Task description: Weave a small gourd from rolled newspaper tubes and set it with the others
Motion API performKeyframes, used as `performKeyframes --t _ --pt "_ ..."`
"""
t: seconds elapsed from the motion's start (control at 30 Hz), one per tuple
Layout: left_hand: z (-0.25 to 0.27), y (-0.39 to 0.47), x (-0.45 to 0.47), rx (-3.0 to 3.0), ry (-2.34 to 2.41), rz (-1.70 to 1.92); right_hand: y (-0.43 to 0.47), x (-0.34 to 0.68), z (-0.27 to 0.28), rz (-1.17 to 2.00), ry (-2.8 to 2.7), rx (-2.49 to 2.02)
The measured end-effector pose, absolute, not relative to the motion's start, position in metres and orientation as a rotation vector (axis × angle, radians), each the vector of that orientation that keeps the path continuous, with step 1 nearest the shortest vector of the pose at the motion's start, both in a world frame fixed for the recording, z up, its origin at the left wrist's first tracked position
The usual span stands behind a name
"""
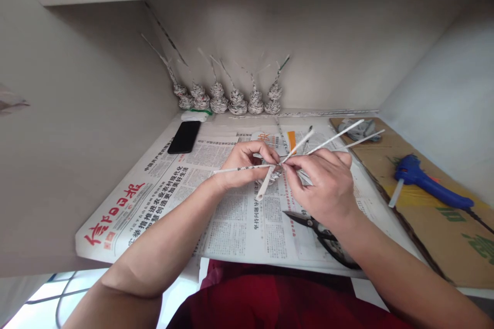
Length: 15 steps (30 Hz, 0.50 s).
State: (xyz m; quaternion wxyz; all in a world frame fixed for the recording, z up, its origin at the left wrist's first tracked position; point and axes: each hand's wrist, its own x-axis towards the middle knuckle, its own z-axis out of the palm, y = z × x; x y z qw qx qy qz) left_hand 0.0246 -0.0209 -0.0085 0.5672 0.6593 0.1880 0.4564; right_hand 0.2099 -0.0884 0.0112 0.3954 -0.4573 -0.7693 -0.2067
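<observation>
While six woven gourds (237, 106) stand seemingly shaped behind, the left hand (247, 160) and right hand (326, 180) clamp splayed paper strips (265, 184) between their fingers (303, 162) — weaving apparently unfinished.

Small craft workspace: glue gun (434, 185), scissors (317, 226), newspaper-covered desk (231, 234) (6 woven gourds (237, 106) behind)

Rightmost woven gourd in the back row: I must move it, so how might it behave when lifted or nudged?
The gourd is probably light for its size, as it looks coiled from thin paper. Its rounded lower bulb suggests it might tip if nudged. The slender stem may bend if caught.
</observation>
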Motion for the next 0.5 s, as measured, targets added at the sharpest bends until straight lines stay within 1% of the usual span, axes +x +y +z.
performKeyframes --t 0.23,0.4,0.5 --pt "-0.012 -0.019 0.027 1.525 0.415 1.116 -0.087 0.214 0.024 -0.511 -1.963 -1.194" --pt "-0.012 -0.019 0.027 1.495 0.419 1.101 -0.094 0.22 0.028 -0.593 -2.004 -1.282" --pt "-0.012 -0.02 0.027 1.518 0.419 1.098 -0.093 0.219 0.026 -0.526 -2.012 -1.284"
